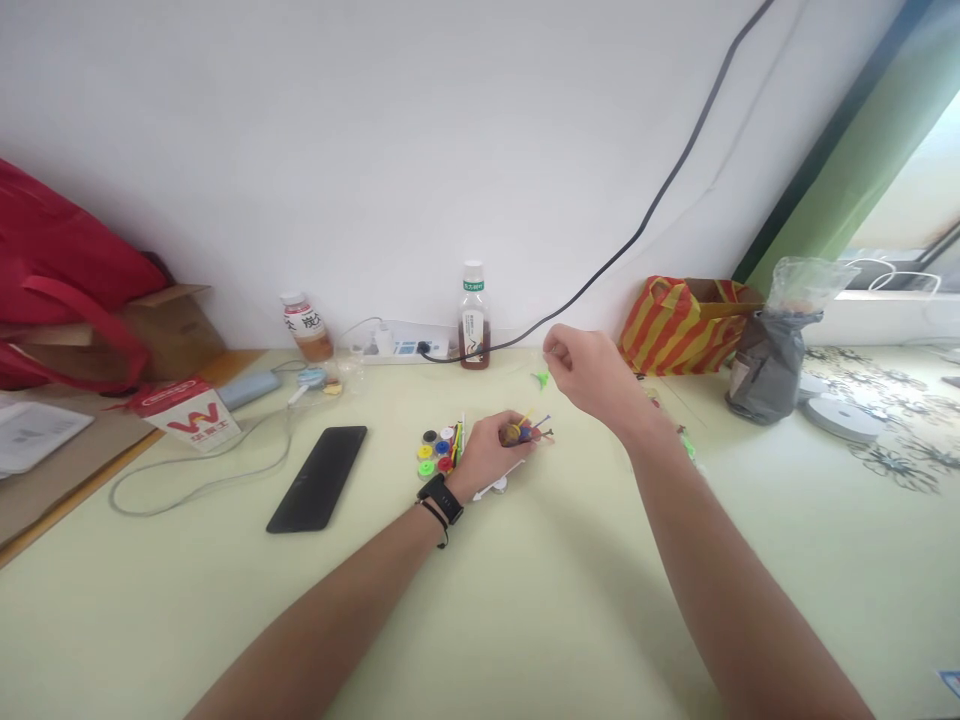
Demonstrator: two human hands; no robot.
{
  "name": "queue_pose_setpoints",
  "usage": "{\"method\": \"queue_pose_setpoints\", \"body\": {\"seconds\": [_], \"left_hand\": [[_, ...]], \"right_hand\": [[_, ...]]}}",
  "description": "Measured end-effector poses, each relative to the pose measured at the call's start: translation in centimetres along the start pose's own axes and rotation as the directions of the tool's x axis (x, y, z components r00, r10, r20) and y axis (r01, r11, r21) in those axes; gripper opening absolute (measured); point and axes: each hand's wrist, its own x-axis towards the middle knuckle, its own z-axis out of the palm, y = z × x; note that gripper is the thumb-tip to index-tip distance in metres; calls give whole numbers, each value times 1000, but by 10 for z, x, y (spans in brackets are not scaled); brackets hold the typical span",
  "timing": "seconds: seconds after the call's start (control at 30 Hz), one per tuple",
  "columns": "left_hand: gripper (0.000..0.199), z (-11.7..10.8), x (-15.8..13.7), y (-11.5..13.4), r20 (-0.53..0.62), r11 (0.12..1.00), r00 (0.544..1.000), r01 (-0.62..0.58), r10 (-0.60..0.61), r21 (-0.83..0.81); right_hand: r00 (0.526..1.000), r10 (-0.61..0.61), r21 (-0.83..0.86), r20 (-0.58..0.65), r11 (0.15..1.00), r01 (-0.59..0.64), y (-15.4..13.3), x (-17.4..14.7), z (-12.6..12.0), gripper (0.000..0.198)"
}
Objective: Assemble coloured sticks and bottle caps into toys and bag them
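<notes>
My left hand [496, 448], with a dark watch on its wrist, is closed around a small brownish-yellow piece [512, 434]. Yellow, blue and reddish thin sticks [541, 424] poke out beyond its fingers. Under that hand lie a white stick [501, 482] and a small white disc, partly covered. Just left of it, coloured discs [436, 452] in black, white, yellow, blue, green and red sit in rows. Higher and to the right, my right hand [579, 358] is pinched shut; whatever its fingertips hold is too small to name. A bright green bit [541, 380] shows just below them.
A black phone [318, 480] lies at left, near a white cable. Along the wall stand a tea bottle [474, 320], another bottle [306, 328] and a power strip [411, 345]. A striped bag [682, 325] and a grey bag [769, 365] stand at right.
</notes>
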Motion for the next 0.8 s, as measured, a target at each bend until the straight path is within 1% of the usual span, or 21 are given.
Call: {"method": "queue_pose_setpoints", "body": {"seconds": [0.17,0.3,0.4,0.5,0.67,0.77,0.8], "left_hand": [[24,0,0,-1,-23,998,1000,-3,4,59],[26,0,1,-3,-11,999,1000,-3,4,50],[26,-1,2,-3,-17,997,1000,0,1,74],[27,-1,2,-2,-31,994,999,-8,11,106],[25,-2,2,0,-23,993,1000,-18,21,116],[31,-1,1,1,-18,997,1000,-14,16,80],[34,0,0,1,-11,998,1000,-13,14,58]], "right_hand": [[993,-16,-114,119,993,30,-5,0,-1,15],[973,-35,-231,226,969,88,-10,-1,-1,23],[955,-40,-295,295,946,131,-11,-2,1,27],[952,-17,-329,304,936,122,-10,-2,3,26],[966,17,-328,257,942,71,-7,-1,6,21],[969,28,-312,247,949,52,-8,-1,6,16],[970,28,-303,243,952,48,-8,-2,6,18]]}}
